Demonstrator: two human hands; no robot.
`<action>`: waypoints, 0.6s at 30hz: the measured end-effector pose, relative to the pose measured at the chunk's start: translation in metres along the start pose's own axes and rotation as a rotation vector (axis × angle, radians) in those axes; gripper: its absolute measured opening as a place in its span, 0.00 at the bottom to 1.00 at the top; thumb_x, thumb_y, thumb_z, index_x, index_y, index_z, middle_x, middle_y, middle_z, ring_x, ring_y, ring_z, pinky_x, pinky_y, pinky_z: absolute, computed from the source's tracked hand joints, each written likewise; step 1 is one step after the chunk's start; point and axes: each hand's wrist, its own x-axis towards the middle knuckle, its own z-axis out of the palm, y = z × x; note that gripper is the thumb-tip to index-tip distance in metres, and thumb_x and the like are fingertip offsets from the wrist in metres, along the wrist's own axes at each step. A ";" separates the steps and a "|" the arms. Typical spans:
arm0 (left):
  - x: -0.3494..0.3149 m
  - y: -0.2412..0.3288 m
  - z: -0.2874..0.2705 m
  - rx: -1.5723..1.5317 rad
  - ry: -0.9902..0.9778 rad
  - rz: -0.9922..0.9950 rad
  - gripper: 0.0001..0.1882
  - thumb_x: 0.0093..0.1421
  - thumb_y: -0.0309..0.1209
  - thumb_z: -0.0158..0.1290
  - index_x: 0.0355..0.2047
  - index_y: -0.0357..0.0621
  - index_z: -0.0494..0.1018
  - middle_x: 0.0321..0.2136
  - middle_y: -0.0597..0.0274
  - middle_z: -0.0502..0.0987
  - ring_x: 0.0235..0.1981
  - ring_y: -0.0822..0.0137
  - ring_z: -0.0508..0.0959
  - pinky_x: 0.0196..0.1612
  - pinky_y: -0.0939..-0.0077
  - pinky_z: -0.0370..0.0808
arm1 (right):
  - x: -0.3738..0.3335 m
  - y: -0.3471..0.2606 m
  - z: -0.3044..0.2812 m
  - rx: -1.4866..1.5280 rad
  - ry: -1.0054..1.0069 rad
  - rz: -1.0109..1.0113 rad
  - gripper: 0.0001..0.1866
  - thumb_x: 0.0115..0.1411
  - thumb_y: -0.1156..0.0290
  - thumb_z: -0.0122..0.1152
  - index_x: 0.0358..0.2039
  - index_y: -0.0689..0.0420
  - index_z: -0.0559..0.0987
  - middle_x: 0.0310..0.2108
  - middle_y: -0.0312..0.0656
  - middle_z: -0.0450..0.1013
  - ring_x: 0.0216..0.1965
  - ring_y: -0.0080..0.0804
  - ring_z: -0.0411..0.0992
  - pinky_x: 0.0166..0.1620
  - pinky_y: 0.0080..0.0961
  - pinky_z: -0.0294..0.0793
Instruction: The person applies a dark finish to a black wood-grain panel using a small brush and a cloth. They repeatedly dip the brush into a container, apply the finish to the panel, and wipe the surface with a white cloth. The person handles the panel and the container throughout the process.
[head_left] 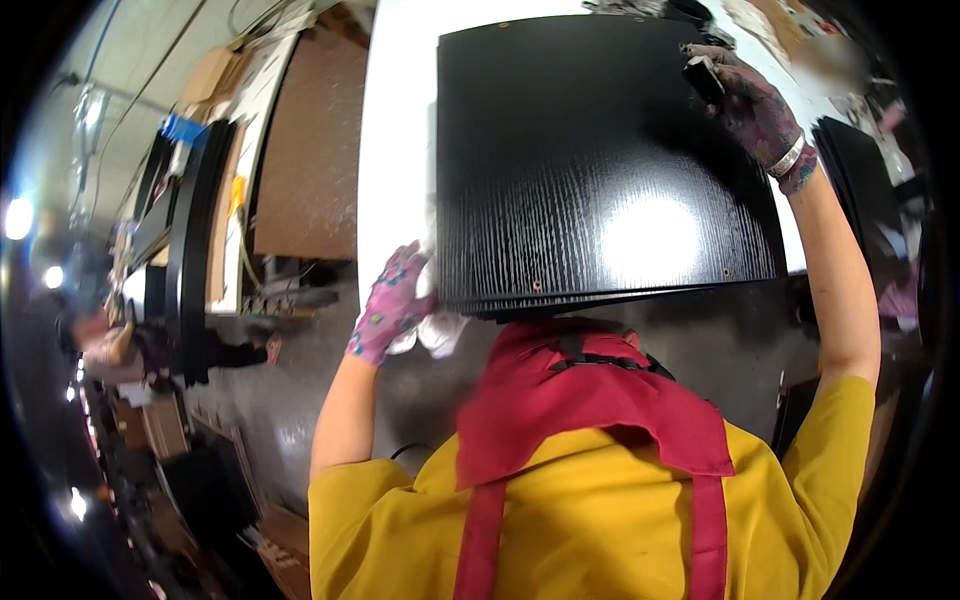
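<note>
A black wood-grain panel [600,130] lies in front of me, with at least one more black panel edge showing under its near side. My left hand [390,308], in a pink floral glove, is at its near left corner. A bunched white cloth [440,332] sits between its thumb and fingers and hangs below them. Over the panel's far right part, my right hand [755,110], in a purple patterned glove, is closed round a short black cylinder with a pale band [704,78]. The cylinder's exact kind cannot be made out.
The panels rest on a white tabletop [395,130]. Left of it stands a brown board-topped table [312,150], with long black boards [195,235] beyond. Another person [130,340] is at the far left. More black panels [865,185] stand at the right.
</note>
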 end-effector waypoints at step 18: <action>-0.037 0.283 -0.047 -0.099 0.385 -0.156 0.32 0.52 0.29 0.59 0.59 0.41 0.66 0.52 0.51 0.74 0.53 0.52 0.73 0.57 0.61 0.70 | 0.016 0.032 -0.001 0.388 -0.209 0.070 0.15 0.61 0.67 0.60 0.47 0.59 0.78 0.44 0.36 0.76 0.43 0.23 0.73 0.49 0.24 0.74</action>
